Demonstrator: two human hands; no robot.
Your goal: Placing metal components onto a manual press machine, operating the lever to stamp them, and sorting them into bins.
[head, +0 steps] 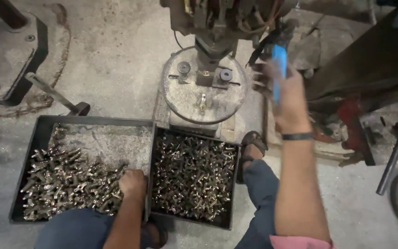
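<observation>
Left tray [24,184]: dark metal, on the concrete floor [116,55], about half bare, with small brass fittings [65,184] heaped toward the near and left side. Judged from that: a good share of this heap already gone, plenty left. Left hand [132,183] down in the near right corner of that tray, knuckles up, fingers curled into the pile; whether closed on a fitting cannot be told, fingertips hidden among the parts. Forearm straight down from the bottom edge, between the knees.

Right tray [230,184], touching the first: covered almost edge to edge with similar brass pieces [192,177]. Just beyond, round machine table [180,99] of a small press or drill, one small brass piece [202,100] standing near its middle, under the head.

Right hand [285,92] raised beside the machine, blurred, fingers wrapped around a blue handle [279,69]; dark wristband [296,136] below, forearm steeply upward. Sandalled foot [253,140] beside the right tray.
</observation>
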